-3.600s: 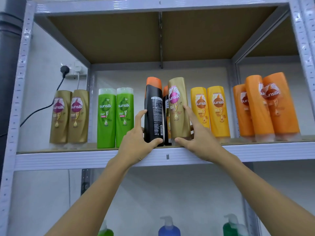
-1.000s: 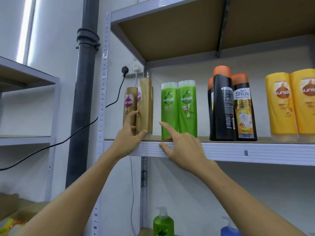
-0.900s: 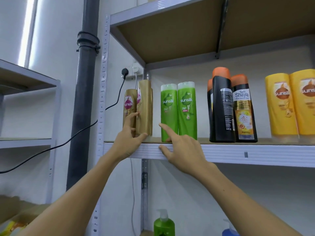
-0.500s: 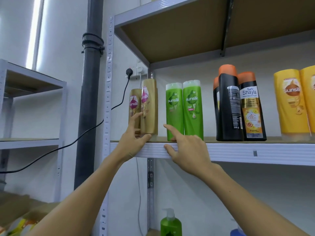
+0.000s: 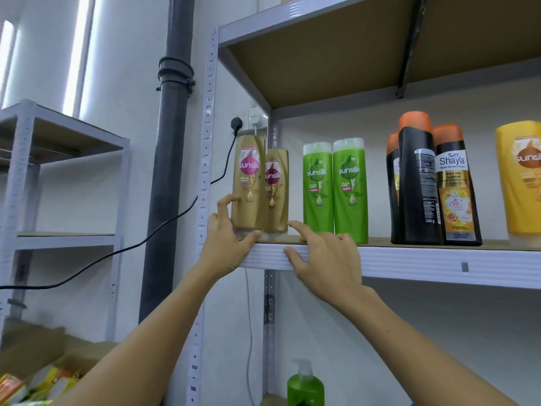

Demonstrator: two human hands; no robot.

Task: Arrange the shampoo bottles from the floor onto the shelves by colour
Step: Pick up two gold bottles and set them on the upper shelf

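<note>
Two gold bottles [image 5: 260,189] stood at nine o'clock; my left hand [image 5: 227,244] gripped the front one, my right hand [image 5: 325,256] lay open on the shelf [image 5: 439,263]. Next, I judged: release, fetch another.

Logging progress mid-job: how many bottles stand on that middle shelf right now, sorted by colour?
Gold Sunsilk bottles: 2
Green Sunsilk bottles: 2
Black bottles with orange caps: 3
Yellow Sunsilk bottle, cut off by the frame edge: 1
Total: 8
</note>
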